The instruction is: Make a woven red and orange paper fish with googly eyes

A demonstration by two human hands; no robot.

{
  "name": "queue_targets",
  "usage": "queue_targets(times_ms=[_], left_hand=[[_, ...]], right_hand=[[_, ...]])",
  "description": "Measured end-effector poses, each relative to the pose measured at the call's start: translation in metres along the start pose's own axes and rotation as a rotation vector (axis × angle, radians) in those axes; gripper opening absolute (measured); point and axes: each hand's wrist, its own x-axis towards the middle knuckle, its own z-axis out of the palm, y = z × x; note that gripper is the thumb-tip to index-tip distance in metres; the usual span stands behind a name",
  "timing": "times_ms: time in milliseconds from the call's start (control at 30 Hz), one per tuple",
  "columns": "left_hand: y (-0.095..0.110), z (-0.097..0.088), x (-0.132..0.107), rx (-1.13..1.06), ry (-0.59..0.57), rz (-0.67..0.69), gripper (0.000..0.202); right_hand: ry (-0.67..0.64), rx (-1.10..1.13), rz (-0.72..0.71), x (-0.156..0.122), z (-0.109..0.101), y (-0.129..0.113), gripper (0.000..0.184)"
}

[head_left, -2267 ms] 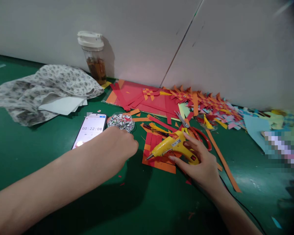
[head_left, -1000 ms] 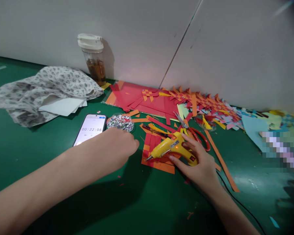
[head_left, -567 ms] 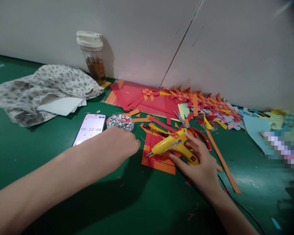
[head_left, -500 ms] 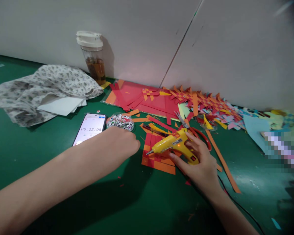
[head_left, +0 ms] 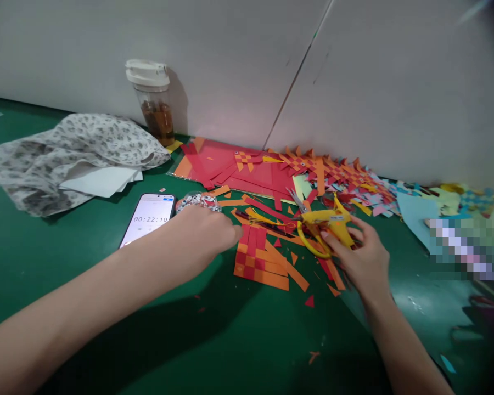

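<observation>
My right hand (head_left: pixel 360 252) is closed around a yellow hot glue gun (head_left: pixel 327 218), its nozzle pointing left over the paper scraps. My left hand (head_left: pixel 206 233) is curled, back of the hand upward, with fingertips hidden; what it may pinch cannot be seen. Just behind it is a clear dish of googly eyes (head_left: pixel 197 202), partly covered by the hand. Between the hands lies a woven red and orange paper piece (head_left: pixel 257 260), loose strips sticking out. Scissors (head_left: pixel 297 200) lie behind the glue gun, their handles partly hidden. A yellow tassel (head_left: pixel 263 218) rests above the weave.
A phone showing a timer (head_left: pixel 150 216) lies left of the dish. Behind stand a lidded cup of brown drink (head_left: pixel 156 109) and a crumpled patterned cloth (head_left: pixel 86 142). Red paper sheets (head_left: pixel 226 159) and finished woven fish (head_left: pixel 333 170) line the wall. Orange and red scraps are scattered about.
My right hand has moved the glue gun right, away from over the woven piece, and turned its nozzle more level. My left hand stays almost in place, still curled.
</observation>
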Motion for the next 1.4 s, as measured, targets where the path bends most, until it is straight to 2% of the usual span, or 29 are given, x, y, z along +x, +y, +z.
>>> queue_targets(times_ms=[33, 133, 233, 300, 433, 500, 600, 733, 800, 900, 1000, 1100, 1167, 1267, 1400], left_hand=[[-0.001, 0.001, 0.002, -0.011, 0.019, -0.02, 0.019], [-0.004, 0.006, 0.006, -0.091, 0.091, -0.056, 0.017], [-0.006, 0.011, 0.01, -0.21, 0.127, -0.1, 0.017], [-0.006, 0.014, 0.011, -0.327, 0.153, -0.116, 0.017], [-0.002, 0.025, 0.013, -0.75, 0.192, -0.145, 0.012], [0.002, 0.033, 0.013, -1.01, 0.166, -0.174, 0.007], [0.009, 0.043, 0.013, -1.302, 0.122, -0.196, 0.007], [0.017, 0.05, 0.012, -1.592, 0.038, -0.225, 0.016], [0.019, 0.053, 0.01, -1.665, 0.021, -0.272, 0.019], [0.02, 0.057, 0.008, -1.757, 0.035, -0.322, 0.026], [0.021, 0.061, 0.007, -1.799, 0.044, -0.338, 0.029], [0.021, 0.061, 0.005, -1.717, 0.053, -0.324, 0.022], [0.019, 0.06, 0.002, -1.587, 0.118, -0.312, 0.016], [0.017, 0.062, -0.005, -1.312, 0.297, -0.325, 0.008], [0.017, 0.069, -0.013, -1.103, 0.334, -0.366, 0.009]], right_hand=[[-0.009, -0.052, 0.054, 0.002, 0.0, 0.001, 0.068], [-0.051, -0.064, 0.084, 0.003, 0.002, -0.004, 0.065], [-0.034, -0.094, 0.033, 0.003, 0.006, -0.006, 0.062], [-0.008, -0.141, -0.056, 0.004, 0.006, -0.006, 0.061], [0.201, -0.185, -0.244, -0.001, 0.001, -0.018, 0.054], [0.211, -0.043, -0.263, -0.01, 0.0, -0.036, 0.038], [-0.011, 0.178, -0.312, -0.034, 0.002, -0.072, 0.013], [-0.391, 0.426, -0.29, -0.063, 0.014, -0.112, 0.013], [-0.478, 0.549, -0.241, -0.07, 0.02, -0.121, 0.011], [-0.494, 0.676, -0.165, -0.074, 0.027, -0.126, 0.01], [-0.464, 0.69, -0.158, -0.075, 0.03, -0.127, 0.009], [-0.425, 0.64, -0.167, -0.075, 0.031, -0.125, 0.009], [-0.41, 0.587, -0.173, -0.073, 0.032, -0.122, 0.009], [-0.42, 0.489, -0.22, -0.071, 0.034, -0.116, 0.006], [-0.482, 0.412, -0.342, -0.071, 0.037, -0.112, 0.003]])
